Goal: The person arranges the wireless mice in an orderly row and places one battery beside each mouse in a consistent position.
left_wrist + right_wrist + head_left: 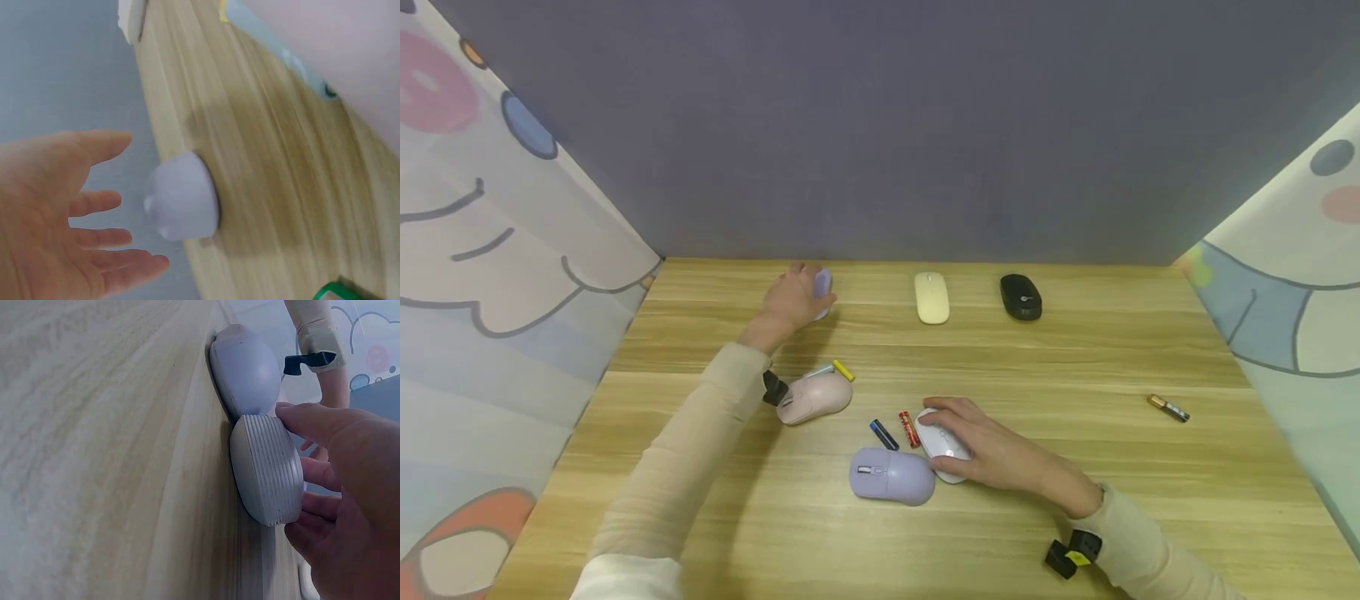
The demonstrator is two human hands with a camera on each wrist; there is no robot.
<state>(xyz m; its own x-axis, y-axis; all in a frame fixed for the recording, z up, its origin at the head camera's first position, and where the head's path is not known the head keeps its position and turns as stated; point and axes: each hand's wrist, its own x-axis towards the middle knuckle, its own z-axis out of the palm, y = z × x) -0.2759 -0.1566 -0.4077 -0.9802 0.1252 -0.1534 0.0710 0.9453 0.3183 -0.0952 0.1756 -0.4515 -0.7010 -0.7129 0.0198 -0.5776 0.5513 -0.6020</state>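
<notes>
Currently, the left hand [793, 296] reaches over a lavender mouse [823, 282] near the table's back edge, its thumb and fingers spread well apart; the left wrist view shows it grasping nothing, with a gap between fingertips and mouse. The right hand [992, 450] has hold of a white mouse [942, 444] at the front middle of the wooden table [1060, 367], thumb on the near side and bent fingers across the far side. Just left of that mouse sits a second lavender mouse, its scroll wheel [864, 469] towards the left. Behind it lie a dark battery [883, 435] with a blue end and, next to the white mouse, a red battery [909, 429]. Farther left, a pale pink mouse [815, 398] rests with a yellow battery [844, 370] and a pale one [818, 370] just behind it. A yellow mouse [932, 298] and a black mouse [1021, 297] stand along the back, and a copper-ended battery [1168, 408] lies well apart, at the right.
</notes>
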